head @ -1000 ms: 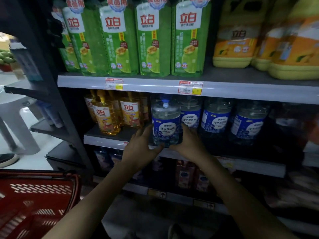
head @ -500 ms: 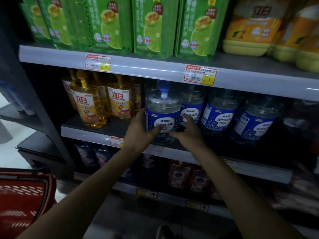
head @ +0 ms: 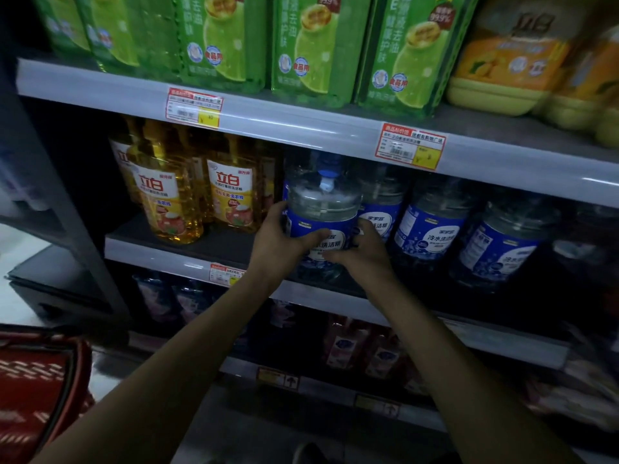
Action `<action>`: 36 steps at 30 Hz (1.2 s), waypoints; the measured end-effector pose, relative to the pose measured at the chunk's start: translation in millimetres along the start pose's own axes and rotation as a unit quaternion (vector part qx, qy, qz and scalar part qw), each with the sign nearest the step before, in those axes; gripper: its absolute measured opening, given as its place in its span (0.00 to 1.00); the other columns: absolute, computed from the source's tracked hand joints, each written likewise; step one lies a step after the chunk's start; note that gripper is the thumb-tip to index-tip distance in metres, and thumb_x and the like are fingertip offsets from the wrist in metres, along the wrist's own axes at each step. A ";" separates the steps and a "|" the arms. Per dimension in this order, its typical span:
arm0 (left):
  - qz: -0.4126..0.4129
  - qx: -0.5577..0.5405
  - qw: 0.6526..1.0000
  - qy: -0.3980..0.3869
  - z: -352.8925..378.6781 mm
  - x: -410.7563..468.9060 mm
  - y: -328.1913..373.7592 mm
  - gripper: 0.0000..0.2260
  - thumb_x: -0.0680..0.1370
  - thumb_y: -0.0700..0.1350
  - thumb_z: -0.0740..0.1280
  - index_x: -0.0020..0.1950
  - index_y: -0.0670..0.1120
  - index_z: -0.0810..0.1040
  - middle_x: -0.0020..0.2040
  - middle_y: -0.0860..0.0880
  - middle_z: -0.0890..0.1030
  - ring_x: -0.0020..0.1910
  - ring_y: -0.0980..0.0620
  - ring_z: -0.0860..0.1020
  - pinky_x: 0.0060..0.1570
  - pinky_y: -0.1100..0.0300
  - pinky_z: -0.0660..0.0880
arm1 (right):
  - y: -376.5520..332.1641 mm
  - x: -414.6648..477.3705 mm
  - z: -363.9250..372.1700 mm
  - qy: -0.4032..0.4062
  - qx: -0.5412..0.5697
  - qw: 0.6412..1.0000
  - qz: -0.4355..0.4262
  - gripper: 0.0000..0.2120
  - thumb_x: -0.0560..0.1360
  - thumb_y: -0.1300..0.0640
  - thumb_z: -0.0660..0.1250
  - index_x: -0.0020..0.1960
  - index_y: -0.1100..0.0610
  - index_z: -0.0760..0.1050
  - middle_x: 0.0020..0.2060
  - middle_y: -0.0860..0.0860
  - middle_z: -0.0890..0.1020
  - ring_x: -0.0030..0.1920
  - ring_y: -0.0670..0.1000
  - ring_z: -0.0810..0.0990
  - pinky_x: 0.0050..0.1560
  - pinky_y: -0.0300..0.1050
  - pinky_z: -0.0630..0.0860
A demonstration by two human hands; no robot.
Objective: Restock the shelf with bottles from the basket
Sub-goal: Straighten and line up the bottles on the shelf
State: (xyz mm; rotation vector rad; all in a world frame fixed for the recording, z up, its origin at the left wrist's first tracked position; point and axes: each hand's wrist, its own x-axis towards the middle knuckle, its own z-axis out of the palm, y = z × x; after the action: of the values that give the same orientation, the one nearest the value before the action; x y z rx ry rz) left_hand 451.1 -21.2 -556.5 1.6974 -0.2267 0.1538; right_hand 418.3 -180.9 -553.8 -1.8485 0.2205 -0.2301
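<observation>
— Blue-labelled bottle (head: 321, 212): where?
— Upright at the middle shelf (head: 150, 254) front, right of the yellow bottles (head: 174, 202).
— Held?
— Left hand (head: 281, 249) and right hand (head: 365, 252) grip its sides. Basket (head: 40, 380) sits lower left.

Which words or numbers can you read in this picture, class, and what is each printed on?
"立白": yellow bottle label.
"99.9%", "食品用": green pack.
"洗洁精": held bottle, start hidden by left hand.
"冷水洗洁": blue-label bottle further right.
Price tags: too blurred to read.
</observation>
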 end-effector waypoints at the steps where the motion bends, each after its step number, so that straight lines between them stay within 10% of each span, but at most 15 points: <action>1: -0.002 -0.003 1.000 0.003 -0.2 0.3 0.9 0.37 0.69 0.48 0.83 0.74 0.47 0.71 0.65 0.52 0.80 0.55 0.64 0.80 0.51 0.63 0.82 | 0.1 -0.6 -0.5 0.004 0.003 1.000 -0.005 0.37 0.66 0.67 0.81 0.70 0.55 0.69 0.62 0.53 0.81 0.59 0.52 0.82 0.57 0.50 0.82; 17: 0.076 0.012 0.994 -0.071 -26.5 -36.1 11.1 0.46 0.57 0.50 0.88 0.72 0.49 0.73 0.64 0.54 0.82 0.61 0.58 0.81 0.57 0.63 0.80 | 8.4 -32.9 -4.2 0.012 -0.063 0.986 -0.154 0.50 0.55 0.44 0.86 0.73 0.46 0.69 0.66 0.46 0.78 0.67 0.47 0.77 0.65 0.52 0.78; 23: 0.072 0.025 0.996 -0.045 -30.8 -53.2 16.6 0.47 0.53 0.49 0.89 0.69 0.53 0.74 0.59 0.60 0.82 0.55 0.69 0.80 0.51 0.74 0.75 | 8.1 -43.0 0.7 0.048 -0.095 0.981 -0.163 0.42 0.59 0.53 0.87 0.69 0.50 0.74 0.60 0.51 0.76 0.60 0.50 0.77 0.62 0.49 0.78; 36: 0.033 -0.036 0.999 -0.005 -40.7 -17.4 12.2 0.49 0.49 0.48 0.88 0.67 0.47 0.72 0.61 0.51 0.82 0.62 0.53 0.81 0.59 0.52 0.81 | -3.8 -18.2 25.1 0.065 -0.042 0.991 -0.105 0.48 0.47 0.44 0.87 0.65 0.49 0.77 0.57 0.44 0.85 0.58 0.46 0.83 0.57 0.53 0.82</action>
State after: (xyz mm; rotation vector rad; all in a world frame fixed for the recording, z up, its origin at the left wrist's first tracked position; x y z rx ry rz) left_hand 432.4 18.6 -543.2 1.6202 -0.2923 0.1830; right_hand 407.7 -151.9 -558.0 -1.9432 0.1263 -0.4956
